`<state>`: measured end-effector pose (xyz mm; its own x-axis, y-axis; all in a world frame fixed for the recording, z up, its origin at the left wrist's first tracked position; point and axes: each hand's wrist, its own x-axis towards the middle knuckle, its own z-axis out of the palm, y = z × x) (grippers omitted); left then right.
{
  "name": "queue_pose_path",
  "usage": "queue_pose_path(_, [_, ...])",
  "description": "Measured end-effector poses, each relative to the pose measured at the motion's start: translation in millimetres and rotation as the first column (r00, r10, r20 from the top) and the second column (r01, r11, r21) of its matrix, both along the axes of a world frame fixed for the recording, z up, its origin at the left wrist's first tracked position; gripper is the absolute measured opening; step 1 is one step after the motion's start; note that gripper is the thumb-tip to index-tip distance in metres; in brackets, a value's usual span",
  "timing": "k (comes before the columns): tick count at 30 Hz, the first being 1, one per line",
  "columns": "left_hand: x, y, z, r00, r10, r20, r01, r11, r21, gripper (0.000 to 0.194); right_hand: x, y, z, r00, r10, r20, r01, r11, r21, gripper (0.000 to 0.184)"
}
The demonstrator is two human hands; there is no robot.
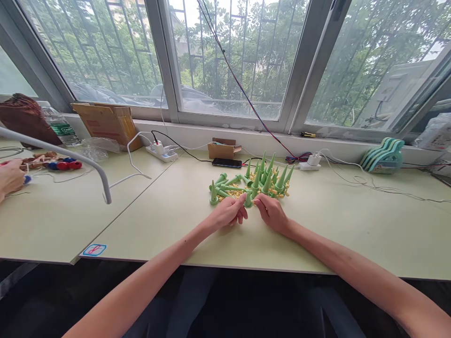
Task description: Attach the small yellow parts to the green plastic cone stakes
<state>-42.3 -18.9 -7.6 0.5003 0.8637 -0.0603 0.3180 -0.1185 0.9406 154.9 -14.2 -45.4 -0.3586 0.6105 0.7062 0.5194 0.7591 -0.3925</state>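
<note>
Between my hands is a small green cone (248, 201) with a wider round base. My left hand (230, 211) grips it at the left side, the thumb against the cone and the other fingers curled below. My right hand (270, 212) is closed in a pinch at the cone's right side, on a small yellow piece (254, 202) mostly hidden by the fingertips. Just beyond stand several upright green cones (268, 180) with yellow pieces sticking out of their bases. To the left, more green cones (225, 188) lie on their sides among loose yellow pieces (236, 191).
Behind the cones lie a phone (227, 163) and an open small cardboard box (223, 149). Power strips (162, 152) and cables run along the window. A white metal tube (102, 176) arches at left, near another person's hand (10, 177). Teal-striped items (383, 157) stand at right.
</note>
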Motion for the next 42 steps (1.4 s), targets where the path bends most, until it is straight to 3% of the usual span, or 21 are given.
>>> queue_pose_path(7, [-2,-4,5.7,1.0,-0.026,0.017,0.026,1.0,-0.001,0.069,3,0,1.5,1.0,0.029,-0.005,-0.029,0.999,-0.012,0.029])
queue_pose_path(13, [-3,-6,4.0,1.0,-0.009,-0.004,0.01,0.971,0.241,0.051,2,1,0.0,1.0,0.008,-0.01,-0.008,0.998,-0.064,0.03])
queue_pose_path(18, [-3,-4,-2.9,0.996,0.092,-0.015,-0.07,0.848,0.525,0.034,2,0,0.0,1.0,0.006,-0.009,-0.007,0.992,-0.13,0.031])
queue_pose_path(22, [-2,-2,-5.5,0.993,0.114,0.008,-0.091,0.746,0.66,0.026,2,-1,1.1,1.0,0.015,-0.011,-0.016,0.992,-0.127,0.033])
queue_pose_path(36, [-5,-1,-12.3,0.997,0.078,0.003,-0.052,0.632,0.773,0.018,0,-3,2.4,1.0,0.006,0.008,-0.005,0.991,-0.132,0.035])
queue_pose_path(39, [-3,-2,-10.9,0.995,0.095,0.007,-0.068,0.651,0.756,0.014,-1,-3,2.6,1.0,0.001,-0.002,-0.001,0.991,-0.133,0.035])
queue_pose_path(42, [0,-3,-7.7,0.99,0.13,0.047,-0.127,0.719,0.683,0.012,-2,-4,3.2,1.0,0.01,-0.018,-0.012,0.993,-0.116,0.034])
